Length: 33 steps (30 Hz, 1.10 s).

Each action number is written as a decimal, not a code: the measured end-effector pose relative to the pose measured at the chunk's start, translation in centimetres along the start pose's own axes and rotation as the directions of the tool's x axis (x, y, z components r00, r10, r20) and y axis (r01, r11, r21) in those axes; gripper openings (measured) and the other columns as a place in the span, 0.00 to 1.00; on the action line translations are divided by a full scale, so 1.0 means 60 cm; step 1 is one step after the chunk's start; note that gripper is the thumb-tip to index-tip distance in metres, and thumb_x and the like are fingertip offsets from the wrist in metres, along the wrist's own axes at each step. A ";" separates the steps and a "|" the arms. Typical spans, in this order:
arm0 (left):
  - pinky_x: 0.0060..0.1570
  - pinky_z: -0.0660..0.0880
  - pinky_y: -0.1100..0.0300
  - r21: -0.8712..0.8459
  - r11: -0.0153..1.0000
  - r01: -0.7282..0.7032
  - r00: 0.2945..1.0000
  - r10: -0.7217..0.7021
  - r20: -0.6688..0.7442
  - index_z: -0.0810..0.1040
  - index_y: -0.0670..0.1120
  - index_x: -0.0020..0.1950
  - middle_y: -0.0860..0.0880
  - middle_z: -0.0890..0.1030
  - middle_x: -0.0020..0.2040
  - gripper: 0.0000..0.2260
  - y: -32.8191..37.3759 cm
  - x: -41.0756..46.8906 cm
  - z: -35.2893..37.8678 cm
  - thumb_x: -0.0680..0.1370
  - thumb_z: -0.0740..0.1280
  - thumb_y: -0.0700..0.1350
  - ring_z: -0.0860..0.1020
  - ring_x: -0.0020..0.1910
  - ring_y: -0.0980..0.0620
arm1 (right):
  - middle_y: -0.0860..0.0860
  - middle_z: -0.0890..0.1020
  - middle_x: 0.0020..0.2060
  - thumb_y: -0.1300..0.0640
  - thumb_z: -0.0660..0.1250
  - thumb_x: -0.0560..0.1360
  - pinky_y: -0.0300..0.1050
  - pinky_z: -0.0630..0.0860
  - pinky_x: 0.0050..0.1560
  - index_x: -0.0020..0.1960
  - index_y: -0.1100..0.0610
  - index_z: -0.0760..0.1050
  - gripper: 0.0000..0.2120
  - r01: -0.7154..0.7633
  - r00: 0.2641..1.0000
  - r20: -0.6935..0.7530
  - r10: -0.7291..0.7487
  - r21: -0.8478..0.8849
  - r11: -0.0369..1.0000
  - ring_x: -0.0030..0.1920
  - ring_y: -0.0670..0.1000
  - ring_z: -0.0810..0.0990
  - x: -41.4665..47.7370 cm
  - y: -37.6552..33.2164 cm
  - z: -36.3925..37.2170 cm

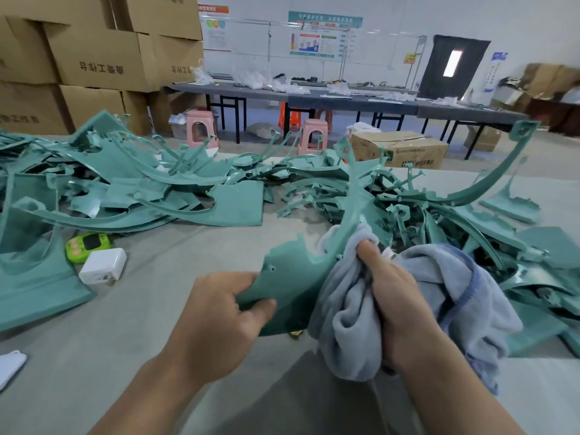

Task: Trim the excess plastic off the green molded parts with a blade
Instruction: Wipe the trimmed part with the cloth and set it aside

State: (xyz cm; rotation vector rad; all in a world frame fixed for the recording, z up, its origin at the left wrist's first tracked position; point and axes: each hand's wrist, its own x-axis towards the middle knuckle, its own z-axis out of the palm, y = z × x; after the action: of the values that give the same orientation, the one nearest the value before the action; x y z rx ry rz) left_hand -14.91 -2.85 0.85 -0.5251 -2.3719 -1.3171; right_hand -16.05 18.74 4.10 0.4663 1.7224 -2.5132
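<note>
Two grips [219, 312] [395, 296]: one part [292, 277], one cloth [345, 309]

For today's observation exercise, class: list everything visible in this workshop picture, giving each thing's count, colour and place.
held molded part: one, teal green, centre, between both hands
loose molded parts: many, teal green, piled across worktable
cloth: one, grey-blue, against that part
charger: one, white, worktable left
gadget: one, lime green, beside charger
cardboard boxes: several, brown, stacked back left
stools: several, pink, floor behind
left hand: grips part's near edge
right hand: grips cloth
</note>
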 end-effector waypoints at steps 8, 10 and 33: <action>0.32 0.58 0.76 0.345 0.900 -0.268 0.962 0.270 0.044 0.83 0.52 0.45 0.56 0.74 0.27 0.07 0.019 -0.007 0.009 0.72 0.66 0.46 0.73 0.34 0.53 | 0.56 0.85 0.33 0.37 0.74 0.69 0.52 0.83 0.40 0.50 0.60 0.79 0.27 0.043 0.999 0.011 -0.045 0.136 0.990 0.31 0.51 0.85 0.011 -0.048 -0.036; 0.34 0.61 0.73 0.396 0.867 -0.303 0.948 0.317 0.033 0.87 0.47 0.47 0.53 0.81 0.29 0.12 0.014 -0.008 0.010 0.73 0.65 0.47 0.76 0.39 0.50 | 0.54 0.83 0.33 0.38 0.81 0.55 0.46 0.82 0.38 0.47 0.60 0.80 0.31 0.038 0.997 0.058 -0.054 0.253 0.967 0.31 0.48 0.84 0.012 -0.059 -0.052; 0.30 0.71 0.65 -0.428 0.886 0.179 0.945 -0.276 -0.175 0.84 0.45 0.36 0.55 0.79 0.31 0.04 0.011 -0.001 0.036 0.64 0.71 0.38 0.74 0.30 0.57 | 0.54 0.86 0.33 0.49 0.67 0.80 0.39 0.80 0.34 0.34 0.50 0.85 0.17 0.203 0.966 0.196 -0.171 -0.159 0.966 0.36 0.50 0.87 0.006 0.037 -0.011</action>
State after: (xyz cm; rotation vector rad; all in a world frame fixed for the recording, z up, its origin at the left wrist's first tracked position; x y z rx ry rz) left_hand -14.82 -0.70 0.24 -0.1833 -2.0170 -1.8887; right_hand -15.76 18.57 1.79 0.0616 1.9768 -2.3991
